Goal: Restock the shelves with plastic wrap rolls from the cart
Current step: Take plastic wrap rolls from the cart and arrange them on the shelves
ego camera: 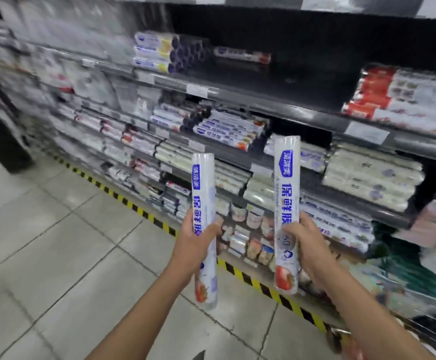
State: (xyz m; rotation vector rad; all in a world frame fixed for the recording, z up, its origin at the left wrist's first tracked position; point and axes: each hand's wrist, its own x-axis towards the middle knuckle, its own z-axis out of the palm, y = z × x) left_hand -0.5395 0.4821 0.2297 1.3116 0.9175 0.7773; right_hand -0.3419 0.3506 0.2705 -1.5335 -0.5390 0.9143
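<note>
Pale grey tiled floor (55, 242) lay underfoot, yellow-and-black hazard stripe (138, 210) ran along the base of dark metal shelving (263, 106).

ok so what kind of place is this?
Probably a supermarket aisle: tiered shelves packed with stacked packaged rolls, price labels on the shelf edges, and yellow-black floor tape along the base.

Bright even light, heavy motion blur (worst leftward), bowed edges
</note>
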